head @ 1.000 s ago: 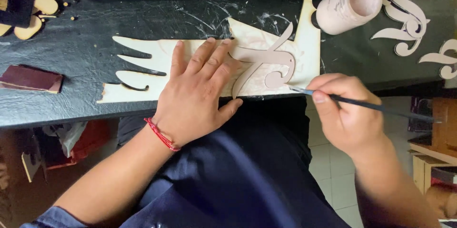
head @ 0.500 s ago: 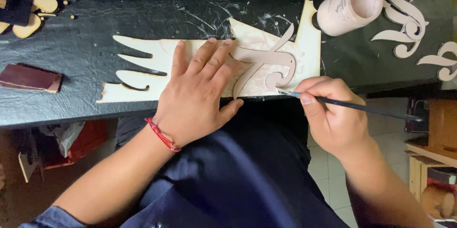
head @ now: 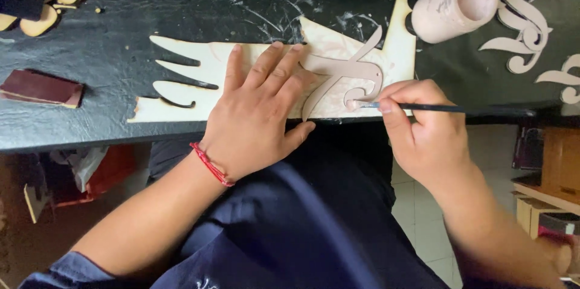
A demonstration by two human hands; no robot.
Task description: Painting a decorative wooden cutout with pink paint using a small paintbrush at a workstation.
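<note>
A person seated at a dark tabletop (head: 90, 132) works on a flat, pale wooden cutout (head: 254, 59) shaped like a wing with long feathered fingers, lying across the middle of the frame near the tabletop's front edge. The left hand (head: 260, 114) is spread open, palm down, fingers fanned, pressing the cutout flat; a red cord bracelet (head: 211, 165) circles its wrist. The right hand (head: 423, 126), at centre right, is closed in a pencil grip on a thin dark brush (head: 453, 108), whose tip now touches a pinkish curled scroll piece (head: 347, 74) on the cutout's right end.

Compared with a second ago, the right hand has moved left and the brush tip has travelled inward to the scroll's lower curl; the left hand has not shifted (it seems the coating is advancing along the edge).

A pale pink cylindrical pot (head: 453, 5) lies on its side at upper right, beside loose ornamental scroll cutouts (head: 531, 29). A dark red block (head: 39, 88) sits at left.
</note>
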